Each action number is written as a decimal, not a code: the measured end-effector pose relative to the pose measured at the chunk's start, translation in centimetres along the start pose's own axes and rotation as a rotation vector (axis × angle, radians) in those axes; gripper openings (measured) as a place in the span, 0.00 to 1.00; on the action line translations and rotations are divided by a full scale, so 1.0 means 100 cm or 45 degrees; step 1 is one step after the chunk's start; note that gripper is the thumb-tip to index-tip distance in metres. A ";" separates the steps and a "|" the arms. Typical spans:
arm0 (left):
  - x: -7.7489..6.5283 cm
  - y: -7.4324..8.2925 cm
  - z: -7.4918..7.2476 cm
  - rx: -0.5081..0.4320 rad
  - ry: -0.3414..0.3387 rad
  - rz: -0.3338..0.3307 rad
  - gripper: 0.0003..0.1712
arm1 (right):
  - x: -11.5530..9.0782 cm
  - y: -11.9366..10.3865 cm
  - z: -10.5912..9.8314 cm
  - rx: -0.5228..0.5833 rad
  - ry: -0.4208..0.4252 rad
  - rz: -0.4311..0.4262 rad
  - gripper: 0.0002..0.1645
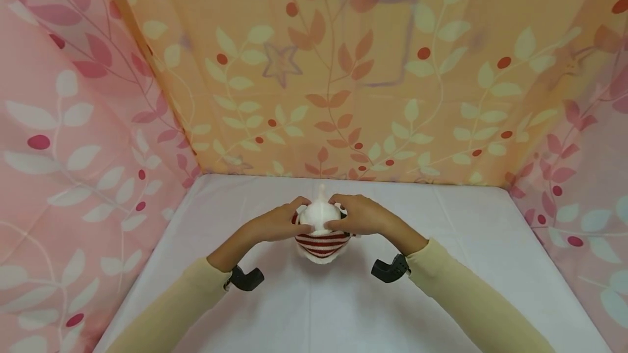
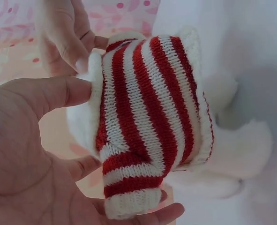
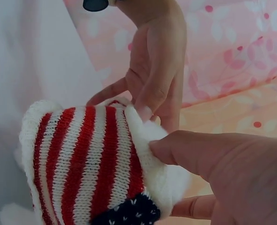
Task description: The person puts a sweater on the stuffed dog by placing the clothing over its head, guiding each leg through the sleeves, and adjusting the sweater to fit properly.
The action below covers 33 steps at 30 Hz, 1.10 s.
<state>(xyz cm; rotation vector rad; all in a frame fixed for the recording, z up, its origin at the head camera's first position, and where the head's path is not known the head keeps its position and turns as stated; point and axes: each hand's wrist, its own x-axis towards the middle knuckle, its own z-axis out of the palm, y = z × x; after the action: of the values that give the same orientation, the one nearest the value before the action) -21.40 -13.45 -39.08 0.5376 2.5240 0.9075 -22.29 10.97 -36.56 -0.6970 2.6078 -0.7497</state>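
A white plush toy (image 1: 320, 214) in a knitted sweater (image 1: 321, 245) is between both hands at the middle of the table. Red and white stripes cover the sweater body (image 2: 147, 98), with a thick white collar. One sleeve is striped; the other sleeve (image 3: 129, 212) is dark blue with small white marks. My left hand (image 1: 281, 220) grips the toy at the collar, thumb on the collar's edge and fingers around the side. From the opposite side my right hand (image 1: 362, 215) holds it likewise, thumb on the collar. White furry legs (image 2: 243, 152) show below the hem.
A white-covered table (image 1: 235, 195) lies under the hands. Behind it hangs an orange leaf-patterned cloth (image 1: 314, 113), with pink patterned cloths (image 1: 73, 178) at the sides. Each wrist wears a black camera mount (image 1: 247, 278).
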 end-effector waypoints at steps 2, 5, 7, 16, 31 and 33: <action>-0.001 -0.002 0.003 -0.028 -0.009 0.000 0.39 | 0.001 0.005 0.003 0.048 -0.033 0.009 0.35; -0.001 -0.006 0.008 -0.051 -0.006 0.006 0.40 | 0.002 0.011 0.009 0.124 -0.069 0.019 0.36; -0.002 -0.009 0.011 -0.073 -0.006 -0.009 0.41 | 0.001 0.014 0.013 0.160 -0.078 0.028 0.36; -0.003 -0.014 0.028 -0.446 0.005 -0.125 0.39 | -0.003 0.016 0.029 0.359 -0.029 0.102 0.35; 0.002 -0.013 0.051 -0.812 0.261 -0.110 0.41 | -0.004 0.017 0.057 0.464 0.368 0.079 0.26; 0.002 -0.014 0.052 -0.840 0.277 -0.106 0.41 | -0.004 0.017 0.059 0.468 0.425 0.076 0.24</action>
<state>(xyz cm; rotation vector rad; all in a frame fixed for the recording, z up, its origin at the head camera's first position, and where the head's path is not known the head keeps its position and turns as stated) -19.29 -11.71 -43.75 0.1259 2.1987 1.7332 -20.02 10.09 -42.21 -0.4107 2.6438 -1.3821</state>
